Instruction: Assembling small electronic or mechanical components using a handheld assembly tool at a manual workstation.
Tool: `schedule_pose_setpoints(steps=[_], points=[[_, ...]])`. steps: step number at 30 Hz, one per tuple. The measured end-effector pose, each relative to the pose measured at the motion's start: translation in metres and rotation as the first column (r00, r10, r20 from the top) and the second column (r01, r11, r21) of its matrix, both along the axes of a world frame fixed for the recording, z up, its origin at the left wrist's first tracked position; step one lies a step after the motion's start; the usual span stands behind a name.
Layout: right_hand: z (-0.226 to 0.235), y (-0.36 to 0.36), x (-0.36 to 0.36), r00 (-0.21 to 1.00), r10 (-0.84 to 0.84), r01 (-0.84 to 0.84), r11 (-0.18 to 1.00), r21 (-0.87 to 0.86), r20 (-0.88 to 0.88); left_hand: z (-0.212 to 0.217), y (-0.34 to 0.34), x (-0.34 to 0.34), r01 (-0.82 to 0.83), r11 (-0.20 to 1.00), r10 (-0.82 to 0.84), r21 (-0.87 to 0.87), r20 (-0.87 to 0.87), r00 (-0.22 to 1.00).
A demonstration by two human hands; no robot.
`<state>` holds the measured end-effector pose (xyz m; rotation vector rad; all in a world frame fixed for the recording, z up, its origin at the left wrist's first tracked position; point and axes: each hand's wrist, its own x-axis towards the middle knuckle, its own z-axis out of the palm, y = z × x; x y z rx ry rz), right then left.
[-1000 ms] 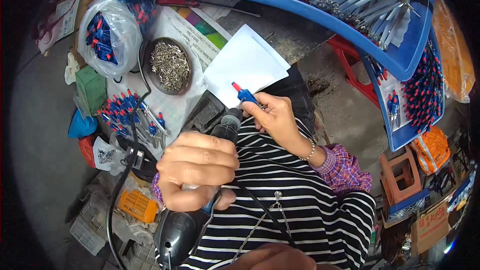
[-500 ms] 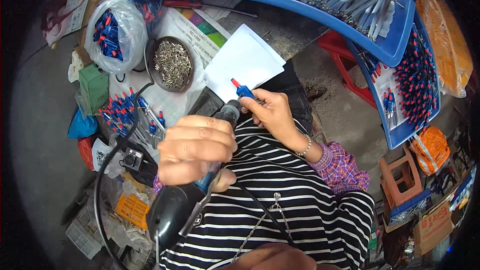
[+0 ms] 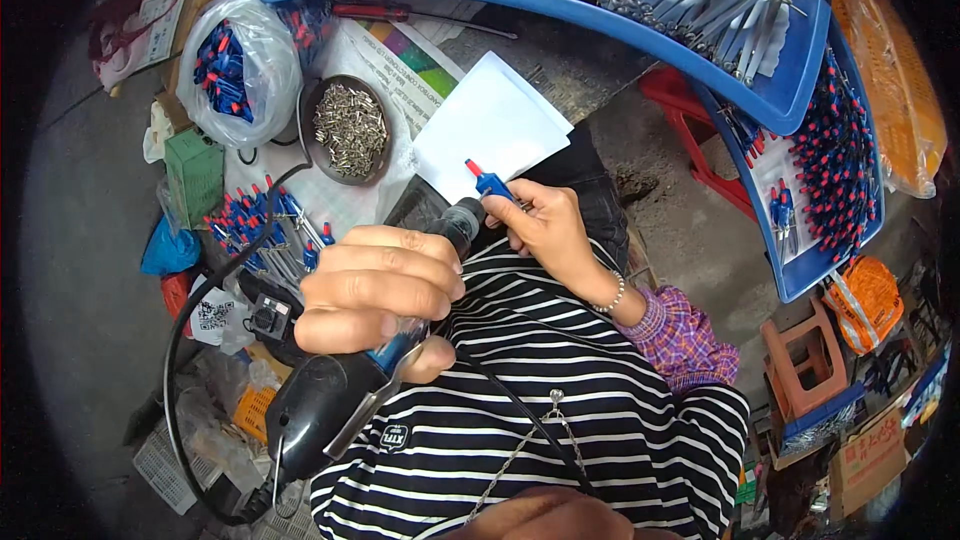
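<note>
Fingers (image 3: pixel 380 275) of the left hand (image 3: pixel 375 300) are clenched around the body of a black rotary power tool (image 3: pixel 345 390), which runs slantwise from lower left to upper right over the person's striped shirt (image 3: pixel 540 410). Its grey nose (image 3: pixel 462 220) points up toward the right hand (image 3: pixel 550 230). That hand pinches a small blue part with a red tip (image 3: pixel 487 181) between thumb and fingertips, held just beside the tool's nose; whether the two touch cannot be told. A black cord (image 3: pixel 185 340) loops from the tool's rear out to the left and back.

Behind the blue part lies a white sheet of paper (image 3: pixel 490 120), partly over a printed colour leaflet (image 3: pixel 400 65). Left of the sheet stands a round dark bowl (image 3: pixel 318 100) filled with small silvery metal pieces (image 3: pixel 350 128). Further left a clear plastic bag (image 3: pixel 265 70) holds more blue and red parts, and a green box (image 3: pixel 195 175) sits below it. A loose heap of blue and red parts (image 3: pixel 265 225) lies between the bowl and the left hand.

Along the top curves a blue tray (image 3: pixel 640 25) packed with grey metal blades, and at the right a second blue tray (image 3: pixel 800 275) carries rows of blue and red parts. A red plastic stool (image 3: pixel 700 140) stands between the trays on the floor.
</note>
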<state>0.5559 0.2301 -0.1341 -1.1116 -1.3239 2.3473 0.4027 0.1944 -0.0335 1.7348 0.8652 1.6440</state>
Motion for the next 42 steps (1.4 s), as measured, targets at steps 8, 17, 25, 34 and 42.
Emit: schedule_pose_setpoints(steps=[8, 17, 25, 34, 42], points=[[-0.003, -0.001, 0.0, 0.999, 0.011, -0.01, 1.0, 0.027, -0.032, 0.004, 0.012, 0.005, 0.091, 0.994, -0.092, -0.067, -0.013, 0.996], [-0.006, -0.002, 0.003, 0.999, 0.01, -0.01, 1.0, 0.013, -0.031, 0.006, 0.013, 0.007, 0.06, 0.992, -0.064, -0.109, -0.038, 0.997], [-0.007, -0.007, 0.0, 0.993, -0.104, 0.11, 0.989, 0.096, -0.061, -0.001, 0.012, 0.012, 0.024, 1.0, -0.024, -0.007, -0.175, 0.984], [-0.007, -0.007, 0.0, 0.987, -0.119, 0.127, 0.989, 0.072, -0.106, -0.011, -0.003, 0.011, -0.046, 0.999, 0.044, -0.026, -0.089, 0.995], [-0.005, -0.006, 0.002, 0.992, -0.087, 0.096, 0.99, 0.106, -0.087, -0.011, -0.014, 0.014, -0.081, 0.997, 0.081, 0.009, -0.116, 0.99]])
